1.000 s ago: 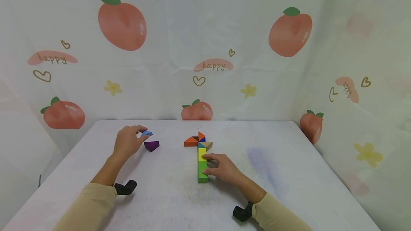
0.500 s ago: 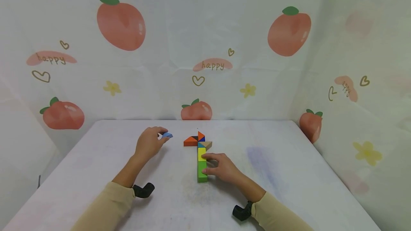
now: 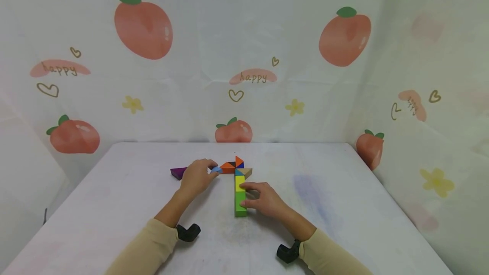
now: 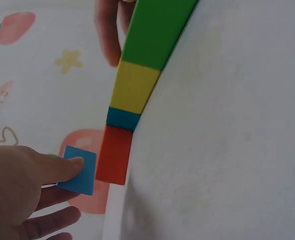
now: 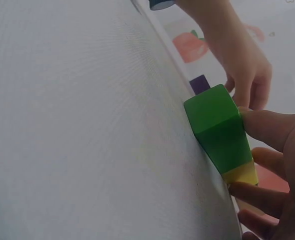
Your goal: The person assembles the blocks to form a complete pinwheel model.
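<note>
In the head view my left hand (image 3: 196, 177) pinches a small light blue block (image 3: 216, 169) between thumb and fingers, next to the left end of the orange-red block (image 3: 228, 169). In the left wrist view a narrow gap separates the pinched blue block (image 4: 77, 170) from the red block (image 4: 114, 155). My right hand (image 3: 265, 200) rests its thumb on the green block (image 3: 240, 204) and its index finger on the yellow block (image 3: 240, 180), along their right side. These blocks form a straight column with a teal piece (image 3: 238, 172) at its far end.
Beside the column's far end sit a tan triangular block (image 3: 246, 173), an upright orange triangle (image 3: 239, 162) and a dark blue piece (image 3: 240, 166). A purple block (image 3: 177, 173) lies left, partly behind my left hand. The white table (image 3: 344, 207) meets a fruit-print cloth.
My left hand has carried the light blue block rightward to the orange-red block, passing in front of the purple block and uncovering part of it. The right hand and column stay put.
</note>
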